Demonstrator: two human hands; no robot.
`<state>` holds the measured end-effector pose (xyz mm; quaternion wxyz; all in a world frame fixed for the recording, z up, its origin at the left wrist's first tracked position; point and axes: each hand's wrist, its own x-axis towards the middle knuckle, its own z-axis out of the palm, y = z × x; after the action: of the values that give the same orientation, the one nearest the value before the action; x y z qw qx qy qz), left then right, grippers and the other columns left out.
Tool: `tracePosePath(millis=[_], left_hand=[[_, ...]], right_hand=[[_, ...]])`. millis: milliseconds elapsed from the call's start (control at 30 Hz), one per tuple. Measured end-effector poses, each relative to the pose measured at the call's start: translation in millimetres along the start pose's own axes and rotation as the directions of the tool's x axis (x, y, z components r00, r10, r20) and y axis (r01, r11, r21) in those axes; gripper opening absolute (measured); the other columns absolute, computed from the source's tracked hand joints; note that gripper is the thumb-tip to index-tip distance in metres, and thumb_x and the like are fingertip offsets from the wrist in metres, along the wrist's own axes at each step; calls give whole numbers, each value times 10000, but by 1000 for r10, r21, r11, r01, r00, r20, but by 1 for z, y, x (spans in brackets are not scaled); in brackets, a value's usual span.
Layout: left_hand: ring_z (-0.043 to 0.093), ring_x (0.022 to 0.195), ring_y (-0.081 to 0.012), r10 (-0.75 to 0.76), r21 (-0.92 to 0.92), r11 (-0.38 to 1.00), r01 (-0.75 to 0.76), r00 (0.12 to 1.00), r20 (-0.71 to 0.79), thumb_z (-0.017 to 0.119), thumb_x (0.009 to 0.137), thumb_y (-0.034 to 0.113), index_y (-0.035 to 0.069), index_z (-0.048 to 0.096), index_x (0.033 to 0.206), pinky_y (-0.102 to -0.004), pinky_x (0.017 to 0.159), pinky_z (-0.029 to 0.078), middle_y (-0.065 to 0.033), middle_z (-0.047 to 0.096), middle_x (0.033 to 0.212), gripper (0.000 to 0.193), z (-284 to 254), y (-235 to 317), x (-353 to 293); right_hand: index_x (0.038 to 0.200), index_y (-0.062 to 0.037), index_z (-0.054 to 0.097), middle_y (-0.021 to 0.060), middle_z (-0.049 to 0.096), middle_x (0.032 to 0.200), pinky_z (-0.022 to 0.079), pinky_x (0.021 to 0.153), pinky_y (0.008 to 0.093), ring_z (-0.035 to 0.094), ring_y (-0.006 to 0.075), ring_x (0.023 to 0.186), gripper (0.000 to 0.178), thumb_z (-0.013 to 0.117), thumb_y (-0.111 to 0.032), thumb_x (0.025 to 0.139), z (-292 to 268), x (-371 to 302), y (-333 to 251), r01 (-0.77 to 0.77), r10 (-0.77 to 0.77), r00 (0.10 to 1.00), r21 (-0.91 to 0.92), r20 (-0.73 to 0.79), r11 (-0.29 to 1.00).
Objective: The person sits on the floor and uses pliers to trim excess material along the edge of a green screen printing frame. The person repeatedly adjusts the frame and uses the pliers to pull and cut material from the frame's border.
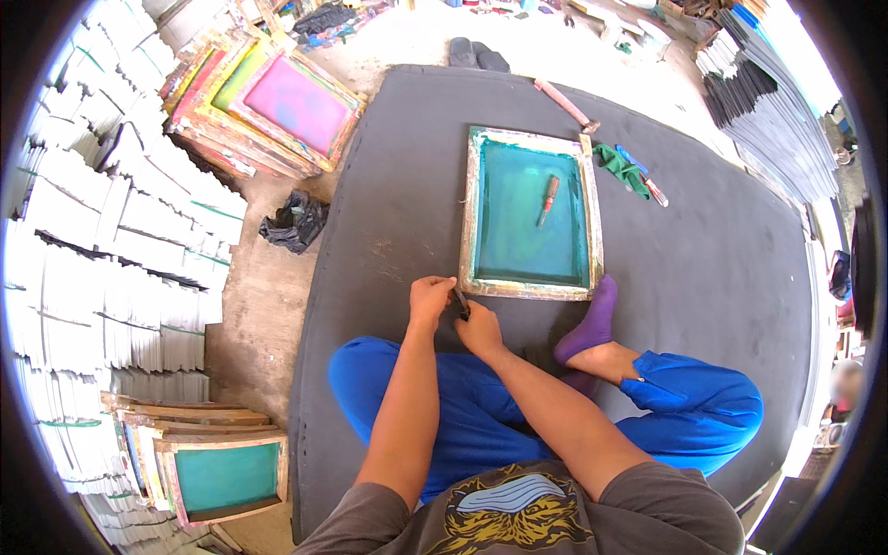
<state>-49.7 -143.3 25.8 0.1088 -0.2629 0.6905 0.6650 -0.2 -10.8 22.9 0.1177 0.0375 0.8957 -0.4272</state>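
Just off the lower left corner of a wooden screen-printing frame (467, 213), my two hands are close together. My right hand (479, 329) is closed round a dark slim tool (460, 302) whose kind I cannot make out. At the tool's upper end my left hand (432, 302) has its fingers pinched together; what they hold is too small to tell. Teal mesh fills the frame, which lies flat, and a red-handled screwdriver (549, 200) rests on it. My purple-socked foot (592, 319) touches the frame's lower right corner.
Beyond the frame lies a hammer (566, 104); right of it, a green cloth (618, 170) and a red-and-white-handled tool (656, 191). More frames (296, 102) lean far left and near left, beside a black plastic bag (296, 222) and tall white stacks (120, 268). The dark mat (703, 259) lies beneath me.
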Motion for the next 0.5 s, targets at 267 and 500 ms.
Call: tracePosePath(millis=[267,500], left_hand=[[543,561,-147,-337,-272,913,303,938,-87,737,882,223,58,672,829,-331,518,414,-36,642,737,185,-60,16,29],[546,516,-164,-108,-18,994,112,893,-437,771,888,289,21,707,895,-337,453,420,-63,657,753,275,-90,-10,52]], right_hand=[[1022,1,646,141,688,766,551,643,420,683,282,655,368,632,-364,977,17,51,-32,-51,13,874,65,485,997],[1072,-38,611,50,667,894,542,617,333,651,159,729,361,569,-394,1035,8,59,-40,-219,80,820,182,567,958]])
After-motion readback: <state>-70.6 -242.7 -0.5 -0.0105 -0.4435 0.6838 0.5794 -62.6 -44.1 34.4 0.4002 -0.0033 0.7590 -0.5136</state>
